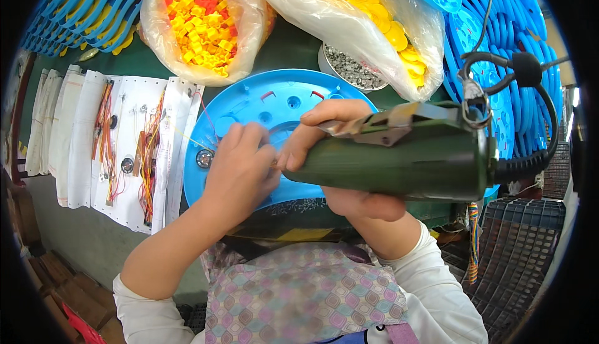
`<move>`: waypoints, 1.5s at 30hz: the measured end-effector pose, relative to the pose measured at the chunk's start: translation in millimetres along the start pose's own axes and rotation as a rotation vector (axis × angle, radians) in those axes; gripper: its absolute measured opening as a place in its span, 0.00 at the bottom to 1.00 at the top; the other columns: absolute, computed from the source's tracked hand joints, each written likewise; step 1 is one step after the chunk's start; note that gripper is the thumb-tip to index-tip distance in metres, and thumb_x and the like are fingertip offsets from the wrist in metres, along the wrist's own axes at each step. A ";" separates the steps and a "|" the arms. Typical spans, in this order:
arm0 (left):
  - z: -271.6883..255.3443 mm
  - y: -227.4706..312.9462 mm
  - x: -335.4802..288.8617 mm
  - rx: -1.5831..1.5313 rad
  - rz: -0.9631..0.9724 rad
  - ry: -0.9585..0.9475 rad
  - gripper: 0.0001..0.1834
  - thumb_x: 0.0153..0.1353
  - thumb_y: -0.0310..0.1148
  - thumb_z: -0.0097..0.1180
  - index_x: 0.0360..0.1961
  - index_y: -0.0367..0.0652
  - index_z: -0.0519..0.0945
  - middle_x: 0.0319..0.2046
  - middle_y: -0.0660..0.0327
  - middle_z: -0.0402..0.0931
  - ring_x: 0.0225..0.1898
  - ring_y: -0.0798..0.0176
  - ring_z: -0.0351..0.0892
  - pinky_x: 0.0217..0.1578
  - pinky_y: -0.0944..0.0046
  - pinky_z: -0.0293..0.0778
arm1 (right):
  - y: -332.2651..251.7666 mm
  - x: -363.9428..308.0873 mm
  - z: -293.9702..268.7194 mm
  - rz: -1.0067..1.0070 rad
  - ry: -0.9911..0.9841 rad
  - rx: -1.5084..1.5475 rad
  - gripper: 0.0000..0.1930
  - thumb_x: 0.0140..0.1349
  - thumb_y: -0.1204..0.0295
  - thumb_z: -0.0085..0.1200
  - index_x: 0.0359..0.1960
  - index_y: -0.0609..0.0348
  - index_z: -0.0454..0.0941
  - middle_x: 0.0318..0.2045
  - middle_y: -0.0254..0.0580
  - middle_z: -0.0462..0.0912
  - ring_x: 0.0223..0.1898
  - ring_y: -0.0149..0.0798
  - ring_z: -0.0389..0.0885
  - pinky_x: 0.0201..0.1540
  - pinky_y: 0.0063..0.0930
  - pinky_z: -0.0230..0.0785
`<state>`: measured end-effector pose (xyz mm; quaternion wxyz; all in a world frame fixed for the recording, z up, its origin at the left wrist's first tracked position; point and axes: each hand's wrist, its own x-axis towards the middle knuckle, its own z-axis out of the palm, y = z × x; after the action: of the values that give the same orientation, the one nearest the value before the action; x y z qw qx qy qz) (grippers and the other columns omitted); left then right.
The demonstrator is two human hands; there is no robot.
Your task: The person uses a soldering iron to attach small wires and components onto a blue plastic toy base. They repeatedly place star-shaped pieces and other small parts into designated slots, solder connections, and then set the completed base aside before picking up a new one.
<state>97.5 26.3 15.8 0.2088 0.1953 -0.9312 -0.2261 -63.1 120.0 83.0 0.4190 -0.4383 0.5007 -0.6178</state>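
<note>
My right hand (337,119) is wrapped around a dark green electric screwdriver (387,163), held nearly level with its tip toward the left. The screwdriver hangs by a metal ring, and a thick black cord leaves its right end. At the tip end, my left hand (240,169) has its fingers pinched together; what they hold is hidden and slightly blurred. Under both hands lies a blue oval plastic panel (290,82) with posts and small red pieces. A small round speaker (204,158) with thin wires sits at the panel's left side.
White sheets (178,175) with wired speakers lie to the left. Behind the panel stand a bag of yellow and red pieces (203,22), a bag of yellow discs (380,22) and a bowl of screws (355,69). Blue panels (499,38) are stacked right, above dark crates (511,244).
</note>
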 end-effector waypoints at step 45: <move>-5.4 17.3 105.0 -0.484 -0.116 -0.229 0.11 0.64 0.23 0.62 0.47 0.37 0.78 0.40 0.49 0.81 0.40 0.45 0.84 0.42 0.52 0.81 | -0.5 -32.1 -57.5 -0.508 0.525 0.026 0.36 0.70 0.43 0.58 0.63 0.56 0.59 0.32 0.41 0.76 0.34 0.39 0.79 0.44 0.41 0.78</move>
<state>7.5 -9.5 60.4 0.1293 0.1656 -0.8549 -0.4743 -110.0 165.3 73.0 0.1148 -0.3697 0.4587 -0.7999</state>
